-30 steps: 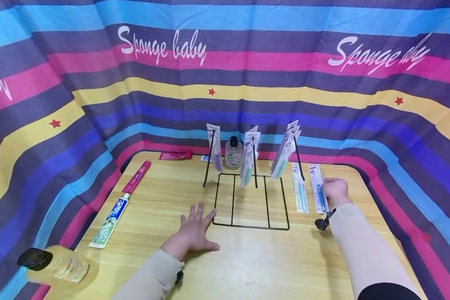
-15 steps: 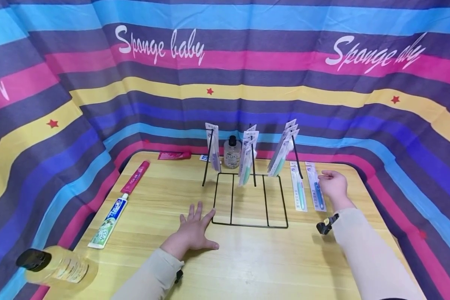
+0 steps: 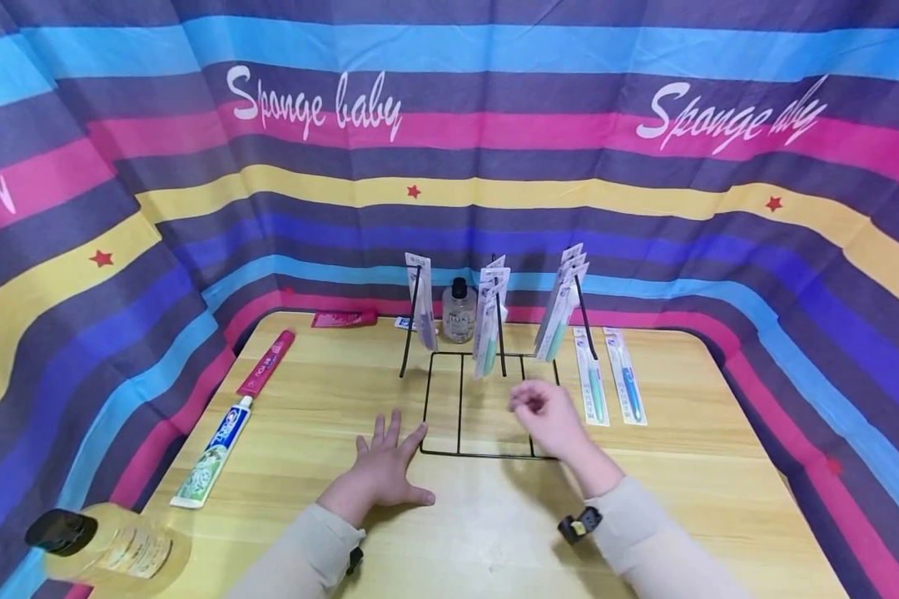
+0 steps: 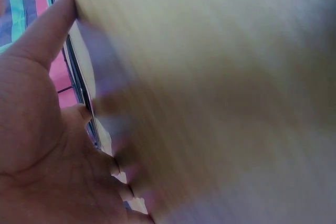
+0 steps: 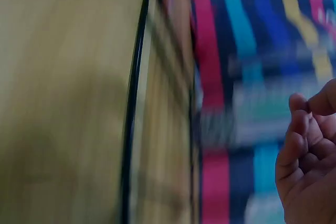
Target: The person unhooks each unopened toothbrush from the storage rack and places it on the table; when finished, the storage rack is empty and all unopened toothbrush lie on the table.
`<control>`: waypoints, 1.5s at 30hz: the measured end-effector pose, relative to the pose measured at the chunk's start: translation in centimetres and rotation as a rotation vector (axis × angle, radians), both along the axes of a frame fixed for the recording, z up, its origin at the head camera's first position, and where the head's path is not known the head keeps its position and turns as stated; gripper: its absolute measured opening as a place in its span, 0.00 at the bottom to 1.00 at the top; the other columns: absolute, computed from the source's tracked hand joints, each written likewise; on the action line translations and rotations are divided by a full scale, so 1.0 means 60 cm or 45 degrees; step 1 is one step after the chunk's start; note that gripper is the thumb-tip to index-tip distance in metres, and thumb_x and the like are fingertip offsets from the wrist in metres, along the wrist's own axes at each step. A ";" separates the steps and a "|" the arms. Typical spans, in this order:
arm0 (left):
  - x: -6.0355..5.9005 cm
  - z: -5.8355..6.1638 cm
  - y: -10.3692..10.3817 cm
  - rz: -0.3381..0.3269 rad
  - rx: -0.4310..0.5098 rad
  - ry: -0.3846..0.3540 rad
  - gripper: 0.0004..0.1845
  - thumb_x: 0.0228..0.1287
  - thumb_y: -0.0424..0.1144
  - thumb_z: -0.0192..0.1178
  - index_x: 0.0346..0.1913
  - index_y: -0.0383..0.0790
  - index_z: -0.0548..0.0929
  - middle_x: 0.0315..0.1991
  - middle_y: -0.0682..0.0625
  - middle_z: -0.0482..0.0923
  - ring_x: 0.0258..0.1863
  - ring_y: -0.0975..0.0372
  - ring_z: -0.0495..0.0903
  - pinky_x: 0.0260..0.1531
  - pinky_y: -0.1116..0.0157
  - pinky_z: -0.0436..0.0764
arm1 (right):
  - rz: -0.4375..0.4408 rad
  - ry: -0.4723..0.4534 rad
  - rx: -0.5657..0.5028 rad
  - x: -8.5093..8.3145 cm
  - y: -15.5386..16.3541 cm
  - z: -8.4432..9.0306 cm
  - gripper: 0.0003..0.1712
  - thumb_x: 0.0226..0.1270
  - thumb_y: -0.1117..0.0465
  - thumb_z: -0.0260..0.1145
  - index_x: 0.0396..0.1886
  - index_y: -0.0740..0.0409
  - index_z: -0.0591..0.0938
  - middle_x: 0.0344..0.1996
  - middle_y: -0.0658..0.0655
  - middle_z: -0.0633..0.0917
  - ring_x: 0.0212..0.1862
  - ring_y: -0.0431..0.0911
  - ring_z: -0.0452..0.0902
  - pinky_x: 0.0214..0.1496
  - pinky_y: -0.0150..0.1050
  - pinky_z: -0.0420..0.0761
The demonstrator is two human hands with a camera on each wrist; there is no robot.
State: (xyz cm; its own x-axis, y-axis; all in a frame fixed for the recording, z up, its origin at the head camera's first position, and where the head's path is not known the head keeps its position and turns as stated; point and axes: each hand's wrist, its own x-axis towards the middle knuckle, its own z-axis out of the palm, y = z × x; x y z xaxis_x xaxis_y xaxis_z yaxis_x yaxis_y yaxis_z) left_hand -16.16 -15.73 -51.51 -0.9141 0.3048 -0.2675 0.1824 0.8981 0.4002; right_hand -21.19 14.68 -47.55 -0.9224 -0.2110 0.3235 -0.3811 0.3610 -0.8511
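L hand (image 3: 380,474) lies flat on the wooden table (image 3: 689,466), fingers spread and straight, holding nothing; index tip sits just beside the front-left corner of the black wire rack (image 3: 479,453). L wrist view shows the same hand (image 4: 47,145) w/ palm down on the wood, thumb out, rack wire beside it.

R hand (image 3: 550,416) hovers over the rack's base, front-right part, fingers loosely curled, nothing in it. It's blurred in the head view. R wrist view also blurred: curled fingers (image 5: 302,145) at the edge of frame, empty, w/ a rack wire (image 5: 134,108) running across the wood.

Rack stands mid-table, toward the back. Its three upright posts carry hanging toothbrush packs: one pack on the left post (image 3: 422,299), several on the middle post (image 3: 489,320), several on the right post (image 3: 562,304). Two more packs lie flat on the table just right of the rack, side by side: one w/ a green brush (image 3: 592,387), one w/ a blue brush (image 3: 626,384), both apart from the R hand.

Behind the rack: small clear bottle w/ black cap (image 3: 459,312). Left side of table: red tube (image 3: 266,363), white toothpaste tube (image 3: 211,456) in line w/ it, another red pack (image 3: 345,318) at the back edge. Near-left corner: yellowish bottle w/ black cap (image 3: 105,545). Striped cloth (image 3: 494,166) walls the table on all sides.
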 end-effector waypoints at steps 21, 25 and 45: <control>-0.001 -0.010 -0.001 -0.022 -0.032 0.068 0.64 0.46 0.73 0.77 0.84 0.51 0.62 0.83 0.27 0.40 0.81 0.29 0.39 0.68 0.20 0.46 | -0.227 -0.029 -0.361 -0.087 -0.278 0.109 0.37 0.74 0.69 0.67 0.78 0.65 0.64 0.74 0.66 0.70 0.76 0.61 0.65 0.78 0.54 0.68; 0.001 -0.011 0.000 -0.028 -0.033 0.068 0.64 0.46 0.73 0.76 0.84 0.51 0.62 0.83 0.26 0.40 0.81 0.29 0.39 0.69 0.21 0.46 | -0.312 -0.116 -0.373 -0.117 -0.289 0.107 0.29 0.75 0.70 0.65 0.73 0.68 0.71 0.67 0.68 0.77 0.71 0.59 0.72 0.74 0.51 0.73; -0.003 -0.009 -0.001 -0.010 -0.025 0.050 0.64 0.46 0.71 0.77 0.84 0.51 0.62 0.84 0.27 0.39 0.81 0.30 0.37 0.70 0.22 0.44 | -0.215 -0.099 -0.397 -0.073 -0.267 0.093 0.10 0.72 0.72 0.69 0.50 0.71 0.88 0.40 0.64 0.90 0.40 0.51 0.85 0.46 0.41 0.88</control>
State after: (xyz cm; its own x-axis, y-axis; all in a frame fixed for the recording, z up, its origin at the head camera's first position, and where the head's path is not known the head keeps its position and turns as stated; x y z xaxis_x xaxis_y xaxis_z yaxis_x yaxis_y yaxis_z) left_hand -16.36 -15.78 -52.05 -0.9216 0.3067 -0.2378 0.2043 0.9044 0.3747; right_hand -25.59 -1.37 -41.96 -0.9602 0.0443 0.2757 -0.2679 0.1319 -0.9544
